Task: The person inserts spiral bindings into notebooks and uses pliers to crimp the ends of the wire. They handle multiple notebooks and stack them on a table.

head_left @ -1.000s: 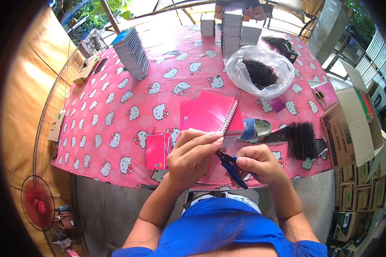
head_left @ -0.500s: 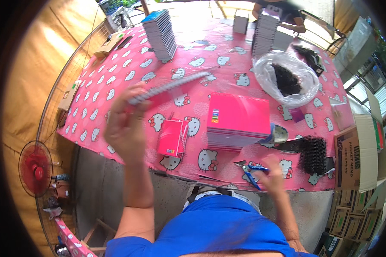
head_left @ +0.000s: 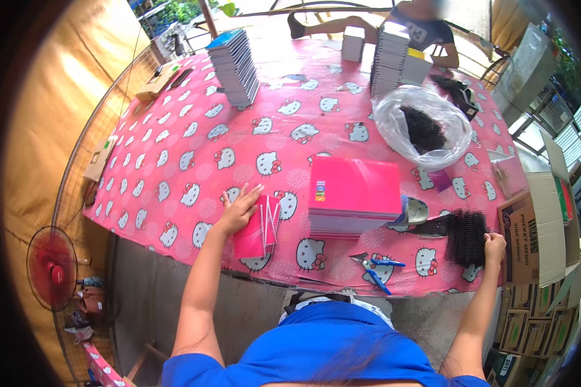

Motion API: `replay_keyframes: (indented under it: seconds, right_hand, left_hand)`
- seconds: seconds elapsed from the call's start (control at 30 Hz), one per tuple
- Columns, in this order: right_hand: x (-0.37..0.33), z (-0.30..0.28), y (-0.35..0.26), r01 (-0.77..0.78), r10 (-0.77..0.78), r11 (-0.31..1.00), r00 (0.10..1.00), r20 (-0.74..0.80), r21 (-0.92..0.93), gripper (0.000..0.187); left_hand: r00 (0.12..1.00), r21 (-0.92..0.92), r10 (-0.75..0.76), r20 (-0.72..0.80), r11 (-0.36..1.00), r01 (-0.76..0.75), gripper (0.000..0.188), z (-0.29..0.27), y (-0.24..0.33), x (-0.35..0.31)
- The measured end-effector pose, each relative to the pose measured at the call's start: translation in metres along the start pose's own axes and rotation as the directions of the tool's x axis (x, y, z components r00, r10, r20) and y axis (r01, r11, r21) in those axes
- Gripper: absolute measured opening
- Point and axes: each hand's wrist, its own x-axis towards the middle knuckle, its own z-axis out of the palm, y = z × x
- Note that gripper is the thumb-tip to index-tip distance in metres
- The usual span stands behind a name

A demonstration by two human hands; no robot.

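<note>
My left hand (head_left: 239, 211) lies with fingers spread on a few small pink spiral notebooks (head_left: 257, 237) near the front edge. At the right, my right hand (head_left: 495, 247) is closed at the edge of a bundle of black spiral coils (head_left: 466, 237); what its fingers pinch is too small to make out. Between my arms lie blue-handled pliers (head_left: 377, 269), their handles apart. Behind them stands a thick stack of pink-covered notebooks (head_left: 355, 187).
The table has a pink patterned cloth (head_left: 174, 174). A clear plastic bag (head_left: 455, 138) holds more black coils. Tall notebook stacks (head_left: 234, 69) stand farther back. An open cardboard box (head_left: 521, 242) is at the right edge. A person (head_left: 426, 32) sits across the table.
My left hand has come down from the air onto the small notebooks; the spiral notebook it held is no longer raised. My right hand has moved from beside the pliers rightward to the coils.
</note>
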Motion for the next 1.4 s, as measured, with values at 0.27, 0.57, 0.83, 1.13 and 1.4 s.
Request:
replay_keyframes:
  seconds: [0.27,0.57,0.83,1.13,1.4]
  right_hand:
    - [0.025,0.007,0.030,0.093,-0.096,0.995,0.991,-0.090,-0.042,0.033]
    - [-0.006,-0.040,-0.078,0.427,-0.388,0.864,0.902,-0.188,0.266,0.018]
    - [-0.079,-0.087,-0.164,0.283,-0.459,0.553,0.888,0.004,0.783,0.028]
    - [-0.130,-0.136,-0.264,0.654,-0.713,0.155,0.593,-0.374,0.741,0.029]
    - [-0.122,-0.147,-0.284,0.695,-0.714,0.127,0.559,-0.421,0.708,0.020]
  left_hand:
    - [0.996,0.018,-0.045,-0.078,0.999,0.046,0.048,-0.040,0.033,0.037]
    - [0.849,-0.067,0.517,0.109,0.856,-0.513,0.040,-0.135,0.260,0.088]
    - [0.856,-0.330,0.517,-0.004,0.807,-0.489,0.026,-0.114,0.255,0.102]
    - [0.701,-0.062,0.557,-0.445,0.762,-0.645,0.017,-0.129,0.296,0.026]
    - [0.764,-0.160,0.450,-0.463,0.805,-0.571,0.016,-0.123,0.308,0.022]
